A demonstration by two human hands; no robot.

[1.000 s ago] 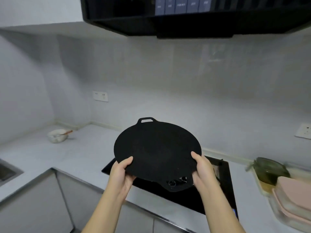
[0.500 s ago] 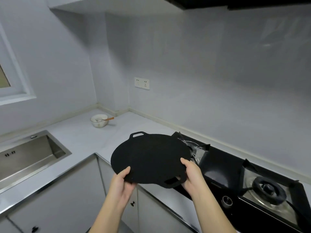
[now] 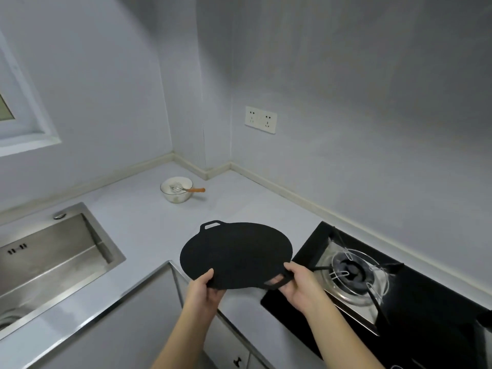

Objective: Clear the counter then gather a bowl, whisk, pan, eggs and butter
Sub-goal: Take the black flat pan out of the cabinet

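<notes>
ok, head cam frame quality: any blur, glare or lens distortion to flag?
Head view: wide-angle stretch toward the edges, with the window frame and sink skewed; the pan is a flat black silhouette with no surface detail; mild glare on the sink steel and the burner tray; left hand and right hand look sharp; light is even, dim and bluish.

Whisk [image 3: 177, 188] in bowl [image 3: 176, 193], sink [image 3: 50, 251] left

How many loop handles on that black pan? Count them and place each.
2. The far handle sits on the rim of the pan toward the bowl; the near handle sits on the opposite rim, at the right hand.
</notes>
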